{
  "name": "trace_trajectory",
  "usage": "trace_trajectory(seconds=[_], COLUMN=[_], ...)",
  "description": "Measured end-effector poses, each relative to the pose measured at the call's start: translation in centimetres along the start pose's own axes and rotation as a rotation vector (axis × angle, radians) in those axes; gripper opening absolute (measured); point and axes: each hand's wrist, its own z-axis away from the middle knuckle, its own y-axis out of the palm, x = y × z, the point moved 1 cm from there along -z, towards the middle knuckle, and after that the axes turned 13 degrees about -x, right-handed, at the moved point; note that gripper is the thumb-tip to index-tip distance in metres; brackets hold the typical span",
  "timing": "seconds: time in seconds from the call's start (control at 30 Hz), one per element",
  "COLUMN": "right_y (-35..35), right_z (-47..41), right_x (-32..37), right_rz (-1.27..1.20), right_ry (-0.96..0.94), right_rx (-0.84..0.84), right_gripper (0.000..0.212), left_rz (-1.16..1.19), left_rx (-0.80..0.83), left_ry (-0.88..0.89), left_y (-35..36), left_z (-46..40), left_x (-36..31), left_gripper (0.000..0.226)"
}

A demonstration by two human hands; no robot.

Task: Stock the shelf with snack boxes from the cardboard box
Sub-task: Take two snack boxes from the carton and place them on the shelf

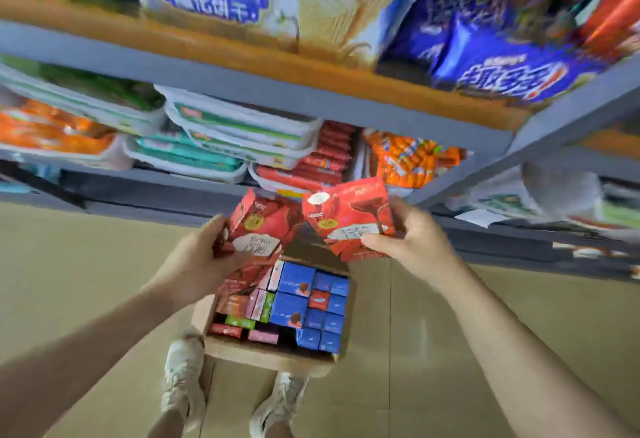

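Above the cardboard box (273,354), both hands grip red snack boxes — left hand (204,257), right hand (412,233) — mid-carry; next, slot them onto the shelf (214,188).

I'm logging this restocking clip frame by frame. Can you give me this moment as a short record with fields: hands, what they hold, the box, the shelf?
left hand: left hand grips a red snack box
right hand: right hand grips another red snack box
position: both boxes held above the cardboard box, in front of the shelf
cardboard box: on the floor, open, still holding blue boxes and some red, pink and green ones
shelf: already carries stacked packs and bags
image: blurred
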Motion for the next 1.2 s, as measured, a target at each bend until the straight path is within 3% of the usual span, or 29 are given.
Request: trace_trajectory(seconds=[0.3, 0.57, 0.63, 0.7, 0.83, 0.97, 1.1, 1.2], right_y=[-13.4, -21.1, -22.3, -23.1, -23.9, -23.1, -21.8, -21.1], right_z=[7.7, 9.5, 9.1, 8.3, 4.5, -2.4, -10.3, -15.2], right_x=[18.1, 27.5, 29.9, 32.3, 37.0, 40.7, 42.9, 43.8], right_rz=[-0.143, -0.414, -0.495, -0.561, -0.546, -0.22, -0.122, -0.152], right_ry=[-0.33, -0.599, -0.634, -0.643, -0.657, -0.664, -0.508, -0.394], right_rx=[-0.232, -0.461, -0.481, -0.498, -0.605, -0.835, -0.862, -0.857], right_gripper=[0.029, 0.04, 0.041, 0.039, 0.036, 0.032, 0.028, 0.025], left_rz=[0.34, 0.633, 0.681, 0.743, 0.82, 0.815, 0.843, 0.838], left_rx=[-0.173, -0.265, -0.232, -0.198, -0.143, -0.104, -0.125, -0.084], left_ry=[0.297, 0.46, 0.494, 0.512, 0.502, 0.435, 0.377, 0.361], left_y=[-12.6, -20.0, -22.1, -24.0, -27.3, -30.0, -31.7, -32.6], left_z=[8.5, 11.4, 10.9, 10.2, 8.0, 3.3, -2.2, -6.0], left_x=[-20.7, -31.8, -34.2, -36.3, -39.8, -41.5, -43.4, -44.3], left_gripper=[0.028, 0.027, 0.039, 0.051, 0.031, 0.021, 0.016, 0.032])
